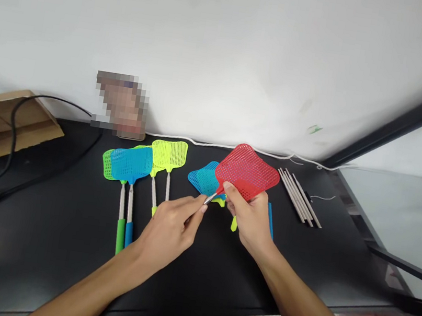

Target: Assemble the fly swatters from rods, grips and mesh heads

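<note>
Near the centre of the frame, your left hand [169, 225] pinches the shaft [210, 198] in a closed grip, while your right hand [252, 218] has its grip closed on the base of the red head [249, 170], seemingly to steady both in line. Swatters [131, 164] at left centre and rods [300, 199] at right centre lie apart, probably for easy reach.

Plastic swatter head [247, 171], shiny metal rod [211, 198]
</note>
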The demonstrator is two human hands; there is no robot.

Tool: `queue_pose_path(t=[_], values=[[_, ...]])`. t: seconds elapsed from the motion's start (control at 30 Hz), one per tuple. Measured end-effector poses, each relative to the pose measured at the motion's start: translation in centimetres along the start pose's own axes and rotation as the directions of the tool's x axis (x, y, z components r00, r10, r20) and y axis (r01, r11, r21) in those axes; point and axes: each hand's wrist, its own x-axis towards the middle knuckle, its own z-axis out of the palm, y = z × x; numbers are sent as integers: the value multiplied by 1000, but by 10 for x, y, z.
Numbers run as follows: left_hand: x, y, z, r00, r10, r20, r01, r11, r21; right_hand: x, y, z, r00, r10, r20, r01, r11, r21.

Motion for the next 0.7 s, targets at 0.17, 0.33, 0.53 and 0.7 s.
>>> queue_pose_path(t=[0.17,0.33,0.53,0.7], values=[[-1,-2,4,990,140,-11,-129,941,311,-1,6,2,998,14,-61,-14,1000,-8],[-2,-3,4,976,217,4,-188,836,516,-1,8,5,996,37,-78,-35,999,21],[-3,-4,6,993,121,-8,-110,925,363,-2,3,7,995,70,-68,-64,995,80],[3,-2,-3,991,-132,-20,133,990,43,0,-2,5,991,133,-3,-132,983,126]])
